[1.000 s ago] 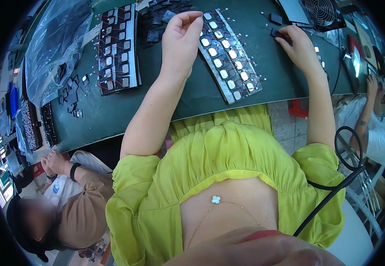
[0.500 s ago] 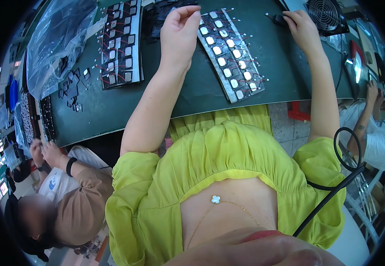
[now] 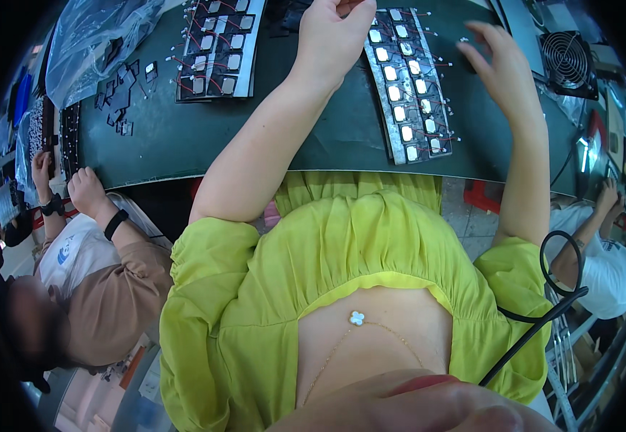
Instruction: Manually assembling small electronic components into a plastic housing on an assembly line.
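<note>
My left hand (image 3: 336, 42) is at the top edge, at the upper left corner of a long tray (image 3: 408, 93). Its fingers are curled together; whatever they may hold is hidden. Two rows of small black parts with shiny white faces and thin red wires fill that tray. Right of it, my right hand (image 3: 506, 72) hovers with thumb and fingers apart, holding nothing I can see. By its fingertips, a tiny pale piece (image 3: 464, 40) shows on the green table (image 3: 255, 147). A second similar tray (image 3: 216, 54) lies left of my left hand, seemingly stacked on another.
Loose black frames (image 3: 117, 97) lie beside a clear plastic bag (image 3: 100, 54) at the left. A black fan (image 3: 569, 63) stands at the right. On the left, a co-worker's hands (image 3: 88, 191) are near the table's end; another person (image 3: 594, 245) sits at the right.
The view has shifted, so the trays sit differently in it. My right hand has let go of the small dark part, and its fingers have spread. My left hand stays curled.
</note>
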Available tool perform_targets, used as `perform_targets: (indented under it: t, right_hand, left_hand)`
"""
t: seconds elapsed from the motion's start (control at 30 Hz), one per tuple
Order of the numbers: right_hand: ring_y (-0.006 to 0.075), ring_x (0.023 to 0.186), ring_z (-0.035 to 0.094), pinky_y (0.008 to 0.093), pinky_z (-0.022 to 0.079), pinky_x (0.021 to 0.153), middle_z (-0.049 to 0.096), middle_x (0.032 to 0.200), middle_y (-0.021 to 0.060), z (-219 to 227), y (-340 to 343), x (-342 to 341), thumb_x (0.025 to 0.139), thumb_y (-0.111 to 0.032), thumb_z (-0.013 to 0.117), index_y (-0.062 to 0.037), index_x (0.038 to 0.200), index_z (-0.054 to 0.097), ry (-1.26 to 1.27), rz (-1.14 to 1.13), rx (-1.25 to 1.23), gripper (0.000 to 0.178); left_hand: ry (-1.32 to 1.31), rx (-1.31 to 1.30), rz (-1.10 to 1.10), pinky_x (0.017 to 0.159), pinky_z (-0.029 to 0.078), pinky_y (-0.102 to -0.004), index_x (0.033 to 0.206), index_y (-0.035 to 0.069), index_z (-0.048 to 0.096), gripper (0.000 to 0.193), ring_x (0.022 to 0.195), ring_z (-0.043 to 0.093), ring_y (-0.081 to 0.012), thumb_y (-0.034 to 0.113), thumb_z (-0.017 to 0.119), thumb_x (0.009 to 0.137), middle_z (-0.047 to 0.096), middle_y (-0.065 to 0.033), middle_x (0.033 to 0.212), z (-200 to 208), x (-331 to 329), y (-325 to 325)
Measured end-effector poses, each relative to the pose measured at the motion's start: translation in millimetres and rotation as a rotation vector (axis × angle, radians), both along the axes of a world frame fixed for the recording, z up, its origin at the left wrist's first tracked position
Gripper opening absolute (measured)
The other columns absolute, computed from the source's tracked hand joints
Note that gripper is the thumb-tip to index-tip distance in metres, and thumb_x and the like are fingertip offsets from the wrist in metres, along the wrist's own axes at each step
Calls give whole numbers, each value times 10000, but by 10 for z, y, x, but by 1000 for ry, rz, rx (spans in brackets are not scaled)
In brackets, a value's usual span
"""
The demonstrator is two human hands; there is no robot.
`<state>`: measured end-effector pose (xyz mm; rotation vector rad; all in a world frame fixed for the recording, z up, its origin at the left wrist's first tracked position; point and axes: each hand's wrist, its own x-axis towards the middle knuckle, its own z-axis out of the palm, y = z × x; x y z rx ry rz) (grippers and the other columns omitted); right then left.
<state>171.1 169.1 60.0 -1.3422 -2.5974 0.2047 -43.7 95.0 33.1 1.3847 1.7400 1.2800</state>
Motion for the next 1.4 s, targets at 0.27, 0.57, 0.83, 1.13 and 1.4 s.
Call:
perform_targets:
  t: [0.27,0.57,0.83,1.13,1.4]
  right_hand:
    - [297,810,573,335,464,776,582,926,133,-274,502,-499,766,-78,609,-6,941,604,95,223,-358,190]
    - [246,741,554,289,454,701,591,800,96,-301,286,-409,749,-20,586,-8,861,599,453,96,-355,113]
    - [193,684,522,252,433,653,581,766,72,-162,98,-442,757,0,580,-10,818,590,626,102,-465,63]
    - [153,648,486,227,412,625,562,747,54,-118,-21,-457,757,10,585,-16,783,584,700,193,-469,36]
    - [129,631,466,213,401,613,552,728,41,-16,-52,-490,753,11,590,-18,756,575,688,169,-587,33]
  left_hand:
    - [516,83,-142,784,453,-242,1046,-33,537,221,852,555,-180,34,545,836,567,-117,1012,-316,-89,91]
    - [106,29,-130,845,465,-307,1071,-44,533,284,922,570,-245,45,565,803,558,-144,1047,-7,34,-55]
    - [-975,-82,-111,814,494,-279,1125,-47,497,299,888,584,-210,57,560,852,560,-148,1039,131,157,-96]
    - [-969,-143,-211,711,512,-189,1149,-40,462,271,791,607,-143,41,535,902,568,-134,983,157,84,-120]
    - [-924,-155,-246,680,514,-189,1116,-32,485,238,778,615,-144,13,538,888,570,-122,934,110,62,-126]
